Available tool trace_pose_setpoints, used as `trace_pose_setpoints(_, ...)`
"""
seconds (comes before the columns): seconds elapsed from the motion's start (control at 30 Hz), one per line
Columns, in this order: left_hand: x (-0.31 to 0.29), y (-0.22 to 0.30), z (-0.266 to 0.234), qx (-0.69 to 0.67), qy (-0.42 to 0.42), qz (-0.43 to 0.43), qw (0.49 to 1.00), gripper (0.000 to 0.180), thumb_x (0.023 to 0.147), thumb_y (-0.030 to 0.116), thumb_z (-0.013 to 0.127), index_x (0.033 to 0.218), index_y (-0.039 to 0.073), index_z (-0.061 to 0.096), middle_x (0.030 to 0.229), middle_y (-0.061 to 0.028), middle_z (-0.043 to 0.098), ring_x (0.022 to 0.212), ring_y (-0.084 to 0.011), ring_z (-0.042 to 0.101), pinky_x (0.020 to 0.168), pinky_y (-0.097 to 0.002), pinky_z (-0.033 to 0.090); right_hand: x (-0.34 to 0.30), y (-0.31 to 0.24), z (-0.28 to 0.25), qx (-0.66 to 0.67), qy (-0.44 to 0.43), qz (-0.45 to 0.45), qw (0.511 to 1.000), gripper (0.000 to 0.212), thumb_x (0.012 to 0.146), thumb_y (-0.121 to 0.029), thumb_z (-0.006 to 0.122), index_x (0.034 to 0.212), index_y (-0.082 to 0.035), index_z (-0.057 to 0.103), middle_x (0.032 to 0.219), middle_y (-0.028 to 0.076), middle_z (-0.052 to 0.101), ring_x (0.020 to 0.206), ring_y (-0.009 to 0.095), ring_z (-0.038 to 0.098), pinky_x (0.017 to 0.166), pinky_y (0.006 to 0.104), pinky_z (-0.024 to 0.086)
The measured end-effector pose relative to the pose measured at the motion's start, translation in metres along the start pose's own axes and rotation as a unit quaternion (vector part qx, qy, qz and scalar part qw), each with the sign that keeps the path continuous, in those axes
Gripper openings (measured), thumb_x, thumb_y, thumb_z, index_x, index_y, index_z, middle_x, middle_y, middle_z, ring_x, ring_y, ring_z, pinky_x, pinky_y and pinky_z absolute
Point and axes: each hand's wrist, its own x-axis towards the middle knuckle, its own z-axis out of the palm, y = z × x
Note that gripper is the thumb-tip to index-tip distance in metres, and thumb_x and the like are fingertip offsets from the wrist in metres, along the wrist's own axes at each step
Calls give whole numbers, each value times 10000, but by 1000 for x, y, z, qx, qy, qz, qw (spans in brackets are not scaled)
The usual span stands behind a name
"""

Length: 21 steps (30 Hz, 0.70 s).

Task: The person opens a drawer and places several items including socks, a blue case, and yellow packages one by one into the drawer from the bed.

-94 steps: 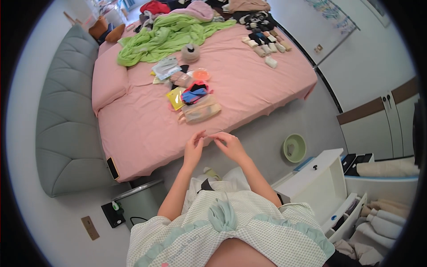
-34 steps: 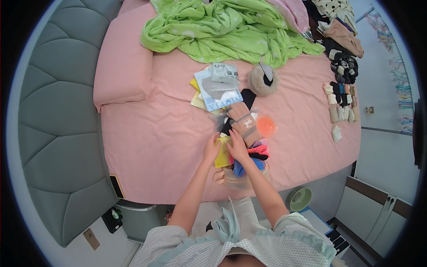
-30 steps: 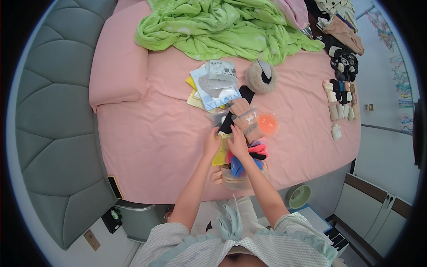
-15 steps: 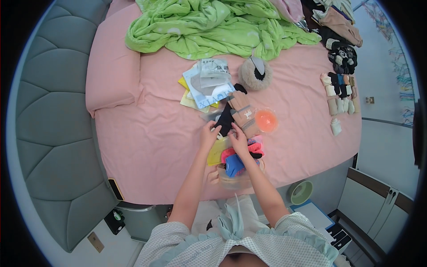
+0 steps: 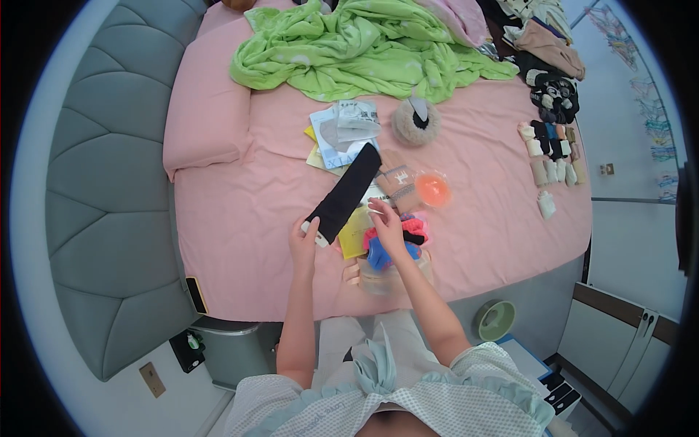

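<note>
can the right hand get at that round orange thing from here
Probably yes: the round orange thing lies close beyond the right hand, toward its right, and nothing opaque seems to cover it.

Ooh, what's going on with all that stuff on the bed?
A person is holding a long black cloth by its near end in the left hand. The right hand is apart from it, near a yellow packet and a brown glove; I can't tell if it holds anything. An orange round thing lies beside the glove. Farther off are a green blanket and, to the right, small rolls in rows.
</note>
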Motion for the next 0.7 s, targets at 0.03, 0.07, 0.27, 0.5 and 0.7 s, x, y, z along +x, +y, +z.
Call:
trace_pose_setpoints(0.03,-12,7,-5,0,0,4,1000,189,806,133,586,942,4,554,787,-11,542,654,-68,508,562,-204,416,-6,-5,2,26,-1,7,1000,325,838,-37,451,1162,-12,458,1052,103,547,964,152,530,823,244,412)
trace_pose_setpoints(0.07,-25,17,-6,-33,-14,-24,999,187,811,131,578,948,7,549,797,-17,547,682,-72,523,585,-207,431,-12,-5,2,26,1,3,1000,325,838,-37,451,1162,-12,458,1052,103,547,964,152,530,823,244,412)
trace_pose_setpoints(0.27,-82,31,-8,-158,-91,-64,981,196,828,131,552,981,13,524,833,-33,569,744,-95,566,636,-229,474,-57,-41,-11,179,47,1,983,321,882,-161,456,1160,0,449,1002,78,559,860,140,563,746,240,456)
trace_pose_setpoints(0.5,-146,21,20,-142,-184,-84,969,209,798,112,592,971,22,517,826,-40,597,683,-91,588,599,-206,475,-102,-81,-72,112,34,-18,993,260,850,-132,515,1057,24,540,881,47,590,731,106,574,668,222,471)
trace_pose_setpoints(0.7,-191,24,36,-95,-261,-109,955,244,758,63,623,980,1,545,823,-29,612,677,-82,592,598,-170,460,-151,-112,-109,76,65,-51,994,227,833,-129,536,999,20,579,766,17,600,660,67,540,604,207,441)
